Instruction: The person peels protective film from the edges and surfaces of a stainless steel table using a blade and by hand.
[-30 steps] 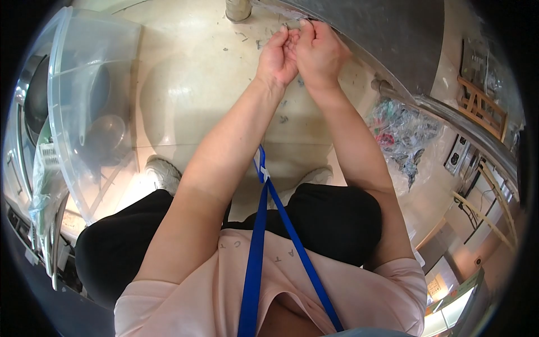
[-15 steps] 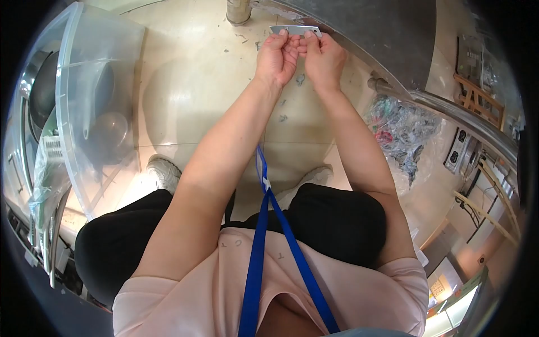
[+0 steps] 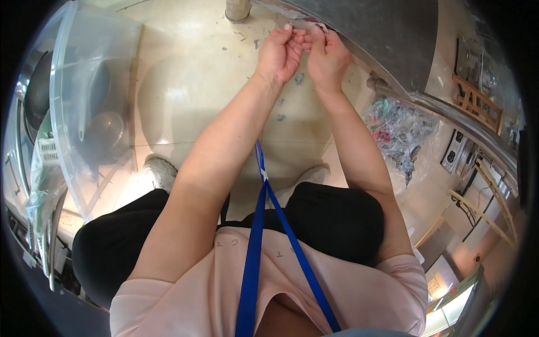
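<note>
A thin, flat metal blade (image 3: 302,25) shows at the top of the head view, with a small hole or dark spot near its right end. My left hand (image 3: 278,55) is closed on its left end, thumb on top. At the other end my right hand (image 3: 329,60) pinches it between thumb and fingers. The fingertips of both hands nearly meet below the blade. Just beyond the hands is the edge of a dark grey panel (image 3: 382,39), and the blade's far side lies close to that edge.
A clear plastic bin (image 3: 95,112) stands on the left, with pans beside it. Small grey scraps (image 3: 298,78) dot the tiled floor (image 3: 213,84). To the right are a metal tube (image 3: 466,121), a bag of crumpled plastic (image 3: 396,126) and a power strip (image 3: 453,150). A round leg (image 3: 238,11) stands at the top.
The blade has tilted, so its flat grey face shows less than before. Both hands have shifted slightly to the right and keep hold of it.
</note>
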Motion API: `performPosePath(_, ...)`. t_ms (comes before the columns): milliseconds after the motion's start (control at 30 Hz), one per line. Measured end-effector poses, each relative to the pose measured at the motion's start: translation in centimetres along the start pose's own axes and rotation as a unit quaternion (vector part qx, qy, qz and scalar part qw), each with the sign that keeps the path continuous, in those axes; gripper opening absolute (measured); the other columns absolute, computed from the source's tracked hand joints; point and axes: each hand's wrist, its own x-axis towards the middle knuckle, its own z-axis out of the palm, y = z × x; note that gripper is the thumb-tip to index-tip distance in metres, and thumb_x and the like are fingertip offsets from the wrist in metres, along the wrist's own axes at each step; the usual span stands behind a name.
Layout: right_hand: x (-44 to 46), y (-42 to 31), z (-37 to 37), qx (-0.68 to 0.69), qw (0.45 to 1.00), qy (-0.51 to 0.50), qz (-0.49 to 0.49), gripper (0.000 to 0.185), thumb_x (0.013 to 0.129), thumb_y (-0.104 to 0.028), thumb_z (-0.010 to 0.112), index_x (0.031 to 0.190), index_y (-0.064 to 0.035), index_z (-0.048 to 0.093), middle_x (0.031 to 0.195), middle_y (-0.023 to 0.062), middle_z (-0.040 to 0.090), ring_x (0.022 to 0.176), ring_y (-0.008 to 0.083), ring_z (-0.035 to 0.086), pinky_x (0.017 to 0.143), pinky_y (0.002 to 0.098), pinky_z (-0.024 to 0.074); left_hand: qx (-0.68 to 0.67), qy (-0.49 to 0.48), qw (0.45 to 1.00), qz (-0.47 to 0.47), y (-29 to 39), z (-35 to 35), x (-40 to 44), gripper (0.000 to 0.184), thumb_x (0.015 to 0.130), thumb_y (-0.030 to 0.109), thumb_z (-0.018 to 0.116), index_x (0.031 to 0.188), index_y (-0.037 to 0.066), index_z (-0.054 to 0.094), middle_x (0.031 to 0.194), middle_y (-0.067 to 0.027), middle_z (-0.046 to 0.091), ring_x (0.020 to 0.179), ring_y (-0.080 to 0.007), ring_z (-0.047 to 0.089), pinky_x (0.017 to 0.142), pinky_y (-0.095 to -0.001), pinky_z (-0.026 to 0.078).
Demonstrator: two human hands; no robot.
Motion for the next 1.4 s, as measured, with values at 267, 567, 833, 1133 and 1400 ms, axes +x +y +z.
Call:
performPosePath(267, 0.3, -2.3, 0.7, -0.071, 0.996, 0.007, -0.055, 0.021, 0.079, -0.018, 0.053, 0.065, -0.0030, 0.054, 0.062, 0.0099, 0.060, 0.057, 0.0263, 0.057, 0.055, 0.0343, 0.0439, -0.065, -0.002, 0.997, -0.027, 0.4, 0.4, -0.1, 0.019, 0.089, 0.013, 0.039, 0.080, -0.001, 0.047, 0.074, -0.0122, 0.058, 0.069, -0.0227, 0.058, 0.065, -0.0313, 0.051)
performPosePath(567, 0.9, -4.0, 2.5, -0.200, 0.964, 0.005, -0.178, 0.020, 0.077, -0.017, 0.056, 0.062, -0.0038, 0.053, 0.059, 0.0121, 0.057, 0.055, 0.0301, 0.055, 0.051, 0.0374, 0.0427, -0.069, 0.052, 0.996, -0.031, 0.8, 0.2, 0.2, 0.023, 0.090, 0.017, 0.038, 0.081, 0.000, 0.051, 0.078, -0.0092, 0.058, 0.075, -0.0171, 0.056, 0.072, -0.0268, 0.047)
performPosePath(833, 1.2, -2.6, 1.1, -0.048, 0.988, -0.141, -0.037, 0.024, 0.077, -0.021, 0.055, 0.063, -0.0017, 0.054, 0.057, 0.0107, 0.058, 0.053, 0.0252, 0.056, 0.050, 0.0351, 0.0421, -0.075, 0.040, 0.996, -0.028, 3.5, -1.0, -1.6, 0.031, 0.087, 0.032, 0.042, 0.092, 0.002, 0.049, 0.084, -0.0094, 0.057, 0.081, -0.0195, 0.055, 0.075, -0.0306, 0.045)
performPosePath(1133, 0.3, -4.7, -4.8, -0.083, 0.931, -0.354, 0.029, 0.023, 0.078, -0.021, 0.054, 0.075, 0.0017, 0.056, 0.063, 0.0070, 0.058, 0.053, 0.0134, 0.053, 0.051, 0.0279, 0.0417, 0.469, -0.127, 0.872, -0.058, 6.0, 3.6, -4.5, 0.032, 0.075, 0.020, 0.064, 0.100, 0.003, 0.053, 0.087, -0.0022, 0.057, 0.079, -0.0109, 0.052, 0.069, -0.0247, 0.041)
performPosePath(1400, 0.4, -8.4, -11.1, 0.018, 0.938, -0.327, 0.116, 0.018, 0.083, -0.018, 0.051, 0.077, -0.0013, 0.055, 0.067, 0.0009, 0.056, 0.058, 0.0062, 0.050, 0.053, 0.0201, 0.0413, 0.643, -0.176, 0.734, -0.128, 6.5, 11.1, -5.3, 0.012, 0.080, 0.013, 0.059, 0.086, 0.004, 0.058, 0.074, 0.0001, 0.056, 0.067, -0.0071, 0.049, 0.061, -0.0195, 0.040)
